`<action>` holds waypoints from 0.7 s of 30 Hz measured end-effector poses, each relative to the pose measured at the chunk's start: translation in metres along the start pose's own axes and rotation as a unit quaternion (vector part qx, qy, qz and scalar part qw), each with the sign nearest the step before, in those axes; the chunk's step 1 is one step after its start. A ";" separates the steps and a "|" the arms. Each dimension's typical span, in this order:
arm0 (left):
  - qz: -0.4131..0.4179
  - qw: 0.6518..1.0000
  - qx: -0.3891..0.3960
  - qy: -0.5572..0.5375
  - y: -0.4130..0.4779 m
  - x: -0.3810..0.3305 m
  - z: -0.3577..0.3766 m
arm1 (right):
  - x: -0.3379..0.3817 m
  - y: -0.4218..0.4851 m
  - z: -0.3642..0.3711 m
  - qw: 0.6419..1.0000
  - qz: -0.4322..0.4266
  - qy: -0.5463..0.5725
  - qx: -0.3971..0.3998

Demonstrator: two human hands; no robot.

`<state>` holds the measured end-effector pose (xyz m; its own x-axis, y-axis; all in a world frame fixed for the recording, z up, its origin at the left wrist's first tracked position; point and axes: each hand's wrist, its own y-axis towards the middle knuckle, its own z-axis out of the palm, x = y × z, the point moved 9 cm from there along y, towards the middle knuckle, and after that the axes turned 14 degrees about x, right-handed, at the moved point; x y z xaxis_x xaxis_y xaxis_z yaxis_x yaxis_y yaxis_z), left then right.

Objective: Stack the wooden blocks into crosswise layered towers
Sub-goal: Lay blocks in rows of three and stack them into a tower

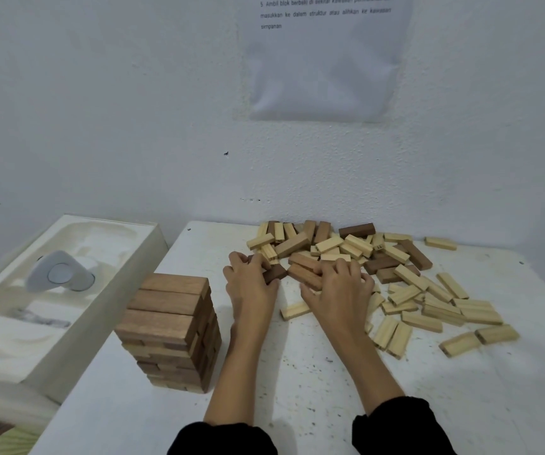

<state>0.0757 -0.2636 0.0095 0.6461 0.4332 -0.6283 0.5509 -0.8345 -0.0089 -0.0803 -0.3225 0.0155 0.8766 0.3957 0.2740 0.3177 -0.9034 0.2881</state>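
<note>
Lowest in the frame, our two black sleeves (222,438) reach up over the speckled white table (297,389). Left of the forearms, at lower left of centre, stands the tall tower of brown wooden blocks (169,323); its top layer is three blocks side by side, their long axes running left to right, with the layers beneath set crosswise. Above it, our left hand (250,284) curls its fingers and thumb round a dark brown wooden block (276,273), whose end juts out to the right of the fingers. Beside it, our right hand (341,290) curls its fingers over two reddish-brown wooden blocks (304,274); their long axes slant from upper left to lower right, and they stick out to the left of the grip. Behind and to the right of both hands spreads the loose heap of pale and brown wooden blocks (396,257). At the left edge sits a white moulded box (77,349) holding a white rounded device (61,272). On the wall at top, a white paper sheet (323,67) reads in part "5 Ambil blok berbaki di sekitar kawasan … masukkan ke dalam struktur atau alihkan ke kawasan simpanan".
</note>
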 end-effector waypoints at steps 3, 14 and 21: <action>-0.003 1.000 0.016 0.004 0.001 -0.001 0.004 | -0.003 0.000 0.005 1.000 0.009 0.006 0.024; 0.036 0.999 0.019 -0.036 -0.003 -0.015 0.001 | -0.024 -0.024 -0.032 0.993 -0.004 0.082 -0.090; 0.135 0.989 0.048 -0.032 -0.025 -0.060 0.002 | -0.062 -0.063 -0.048 0.993 0.032 0.087 -0.072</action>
<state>0.0220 -0.2700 0.0455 0.7261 0.1693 -0.6664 0.3079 -0.9467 0.0950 -0.1716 -0.2824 0.0241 0.8137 0.3727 0.4461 0.1976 -0.8991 0.3906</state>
